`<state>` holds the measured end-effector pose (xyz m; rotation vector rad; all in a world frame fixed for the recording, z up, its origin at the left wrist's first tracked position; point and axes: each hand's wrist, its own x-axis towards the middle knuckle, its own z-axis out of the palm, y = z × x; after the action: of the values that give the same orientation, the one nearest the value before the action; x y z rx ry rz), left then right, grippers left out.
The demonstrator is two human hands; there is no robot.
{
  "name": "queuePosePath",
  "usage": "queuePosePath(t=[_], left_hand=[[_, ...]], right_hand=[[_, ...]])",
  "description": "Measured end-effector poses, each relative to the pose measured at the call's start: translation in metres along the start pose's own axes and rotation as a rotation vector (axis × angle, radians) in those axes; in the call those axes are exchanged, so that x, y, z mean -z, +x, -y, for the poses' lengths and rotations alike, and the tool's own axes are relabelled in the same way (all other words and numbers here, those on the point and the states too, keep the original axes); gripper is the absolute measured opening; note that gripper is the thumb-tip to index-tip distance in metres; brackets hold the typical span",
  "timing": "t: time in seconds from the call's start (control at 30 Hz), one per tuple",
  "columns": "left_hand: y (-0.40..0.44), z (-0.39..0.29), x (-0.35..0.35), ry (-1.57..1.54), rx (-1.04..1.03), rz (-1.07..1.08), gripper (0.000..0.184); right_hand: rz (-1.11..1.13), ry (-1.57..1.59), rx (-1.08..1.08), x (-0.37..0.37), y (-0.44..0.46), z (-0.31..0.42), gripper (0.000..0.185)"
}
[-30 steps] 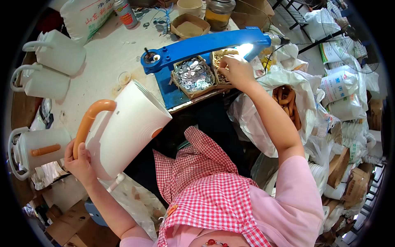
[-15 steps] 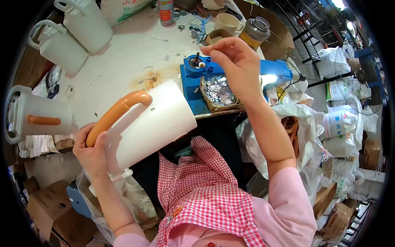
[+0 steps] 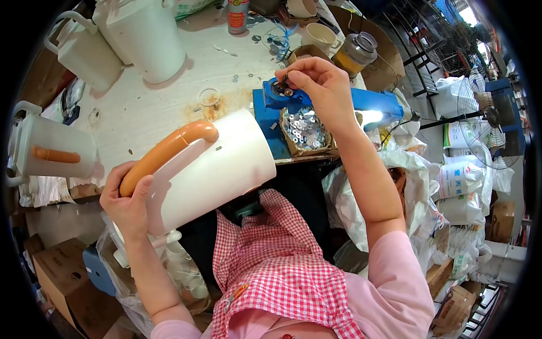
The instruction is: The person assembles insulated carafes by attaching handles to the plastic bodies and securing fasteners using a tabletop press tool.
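My left hand [image 3: 129, 198] is wrapped round the lower end of an orange handle [image 3: 164, 152] on a white plastic container [image 3: 220, 169], which lies tilted on its side at the table's front edge. Over the near end of a blue metal arm tool [image 3: 367, 100], my right hand [image 3: 319, 85] pinches with thumb and forefinger. Whatever is between those fingertips is too small to make out. Just below that hand sits a cardboard tray of metal washers [image 3: 305, 131]. A small dark post and a round fitting show by the fingertips.
White jugs [image 3: 148, 39] stand at the back left, and another jug with an orange handle [image 3: 56, 153] is at the left edge. A spray can [image 3: 237, 16], a cup [image 3: 319, 37] and a glass jar [image 3: 355, 52] are at the back. White sacks [image 3: 361, 192] lie right.
My right hand has left the small parts tray beside the washers and come left to the tool's near end, then slightly lower. The white container remains in my left hand.
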<state>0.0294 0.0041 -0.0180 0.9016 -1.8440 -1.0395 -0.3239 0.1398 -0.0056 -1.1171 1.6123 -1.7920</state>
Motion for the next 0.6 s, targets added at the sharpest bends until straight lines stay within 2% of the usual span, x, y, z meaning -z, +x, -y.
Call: queuePosePath(t=[0.23, 0.3, 0.47, 0.5, 0.57, 0.6], left_hand=[[0.000, -0.002, -0.004, -0.022, 0.008, -0.024, 0.031], [-0.001, -0.006, -0.004, 0.014, 0.029, -0.040, 0.029], [0.000, -0.009, -0.003, 0.053, 0.016, -0.015, 0.026], [0.000, -0.005, -0.002, 0.033, 0.020, 0.012, 0.026], [0.001, 0.001, -0.001, 0.068, 0.033, -0.041, 0.026], [0.000, 0.000, -0.001, 0.058, 0.022, -0.034, 0.027]], right_hand=[[0.038, -0.021, -0.005, -0.001, 0.002, 0.003, 0.013], [0.031, -0.178, -0.008, -0.002, 0.002, 0.006, 0.013], [0.050, -0.144, 0.034, -0.002, 0.003, 0.000, 0.018], [0.039, -0.188, 0.039, -0.002, 0.000, -0.001, 0.021], [-0.095, -0.007, 0.147, -0.008, -0.017, 0.004, 0.021], [-0.099, -0.031, 0.103, 0.005, -0.035, 0.006, 0.018]])
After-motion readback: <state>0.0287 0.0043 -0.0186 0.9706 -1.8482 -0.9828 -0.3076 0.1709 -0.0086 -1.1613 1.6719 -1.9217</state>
